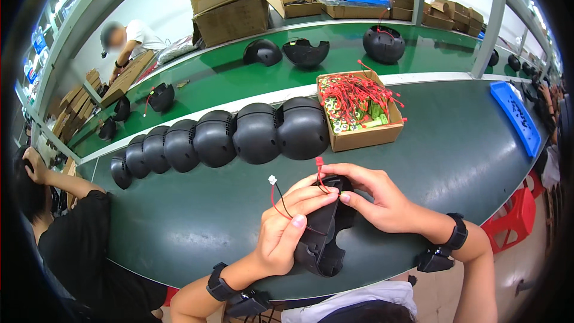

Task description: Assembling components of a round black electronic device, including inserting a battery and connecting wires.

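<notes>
Near the front edge of the bench, my left hand (pixel 284 230) is closed round a black plastic half shell (pixel 323 251), its open side facing up. Its fingers lie across the inside, over the wires. At the shell's far end my right hand (pixel 382 200) is closed on it, thumb and forefinger bent in beside the wires. A red connector (pixel 319 161) on red and black leads sticks up between the hands. On the left, a white connector (pixel 272 179) stands out on another red and black pair. The fingers hide where the leads run inside the shell.
A row of black rounded shells (pixel 257 134) stands beyond my hands, beside a cardboard box (pixel 365 137) of green batteries with red leads. A blue tray (pixel 517 119) lies at right. More shells (pixel 384 43) sit on the green conveyor (pixel 227 75). A person (pixel 72 233) sits at left.
</notes>
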Tool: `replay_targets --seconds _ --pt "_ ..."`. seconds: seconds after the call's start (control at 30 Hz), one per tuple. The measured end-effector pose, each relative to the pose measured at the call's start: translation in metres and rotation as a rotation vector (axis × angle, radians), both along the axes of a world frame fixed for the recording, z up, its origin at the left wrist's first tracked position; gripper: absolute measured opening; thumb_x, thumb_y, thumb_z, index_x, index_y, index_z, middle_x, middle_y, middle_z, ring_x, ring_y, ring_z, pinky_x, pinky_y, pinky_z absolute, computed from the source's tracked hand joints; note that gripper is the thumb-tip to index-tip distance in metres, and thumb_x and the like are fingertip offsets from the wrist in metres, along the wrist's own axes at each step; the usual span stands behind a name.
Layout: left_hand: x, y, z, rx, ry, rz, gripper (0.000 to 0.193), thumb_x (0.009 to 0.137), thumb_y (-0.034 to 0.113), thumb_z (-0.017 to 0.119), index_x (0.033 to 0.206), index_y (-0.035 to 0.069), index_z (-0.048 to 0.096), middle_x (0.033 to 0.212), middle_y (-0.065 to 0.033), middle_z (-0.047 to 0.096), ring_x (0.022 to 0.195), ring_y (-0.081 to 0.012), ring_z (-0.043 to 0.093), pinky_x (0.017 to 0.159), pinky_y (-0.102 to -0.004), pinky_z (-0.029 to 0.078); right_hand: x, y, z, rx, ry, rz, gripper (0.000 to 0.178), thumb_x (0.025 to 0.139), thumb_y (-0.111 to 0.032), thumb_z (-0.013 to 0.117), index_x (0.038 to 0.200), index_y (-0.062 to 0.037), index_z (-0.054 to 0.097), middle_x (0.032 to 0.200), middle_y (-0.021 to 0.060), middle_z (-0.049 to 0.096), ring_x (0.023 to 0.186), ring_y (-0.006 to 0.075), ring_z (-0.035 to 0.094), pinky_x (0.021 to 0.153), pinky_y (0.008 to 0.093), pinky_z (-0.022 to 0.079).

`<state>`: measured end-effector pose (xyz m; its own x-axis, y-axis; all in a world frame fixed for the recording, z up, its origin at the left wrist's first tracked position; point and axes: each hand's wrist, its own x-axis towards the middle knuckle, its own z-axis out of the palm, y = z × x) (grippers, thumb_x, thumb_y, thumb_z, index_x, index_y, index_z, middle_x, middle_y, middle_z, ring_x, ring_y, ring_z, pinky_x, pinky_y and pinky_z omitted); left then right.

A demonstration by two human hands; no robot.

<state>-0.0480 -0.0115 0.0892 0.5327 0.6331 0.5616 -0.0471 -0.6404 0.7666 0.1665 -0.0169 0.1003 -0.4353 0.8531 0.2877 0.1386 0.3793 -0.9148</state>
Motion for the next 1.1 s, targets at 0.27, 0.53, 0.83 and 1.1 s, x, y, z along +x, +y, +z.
replay_targets --seconds 0.27,0.53,0.83,1.1 --pt "-0.005 -0.003 0.002 0.037 -0.032 0.061 0.039 0.093 0.013 0.035 0.109 -0.006 0.066 0.114 -0.0196 0.063 0.125 -0.0418 0.048 0.106 -0.0463 0.035 -0.009 0.009 0.001 -0.191 0.203 0.097 0.046 0.086 0.009 0.055 0.130 0.0015 0.049 0.131 0.0123 0.055 0.121 0.0215 0.054 0.105 0.0351 0.042" --pt "-0.019 0.027 0.012 0.167 -0.071 0.322 0.036 0.092 0.014 0.039 0.101 -0.008 0.067 0.100 -0.0210 0.066 0.113 -0.0428 0.056 0.101 -0.0470 0.040 -0.007 0.131 0.065 0.179 -0.147 -0.059 0.055 0.084 -0.007 0.070 0.132 -0.0011 0.043 0.114 0.0127 0.059 0.097 0.0186 0.063 0.083 0.0323 0.053" --pt "-0.024 0.031 0.008 0.273 0.074 0.364 0.036 0.091 0.016 0.039 0.095 -0.007 0.067 0.095 -0.0208 0.066 0.107 -0.0458 0.059 0.097 -0.0493 0.044 -0.021 0.338 0.115 0.154 -0.801 -0.356 0.056 0.076 -0.029 0.077 0.118 0.0030 0.060 0.110 0.0149 0.067 0.100 0.0242 0.064 0.089 0.0337 0.050" --pt "-0.025 0.029 -0.006 0.231 -0.019 0.267 0.034 0.089 0.011 0.041 0.098 -0.008 0.068 0.097 -0.0204 0.066 0.108 -0.0445 0.059 0.098 -0.0519 0.045 -0.093 0.433 0.052 0.371 -1.052 -0.498 0.046 0.084 -0.035 0.064 0.111 0.0015 0.065 0.117 0.0248 0.062 0.111 0.0375 0.059 0.094 0.0408 0.048"
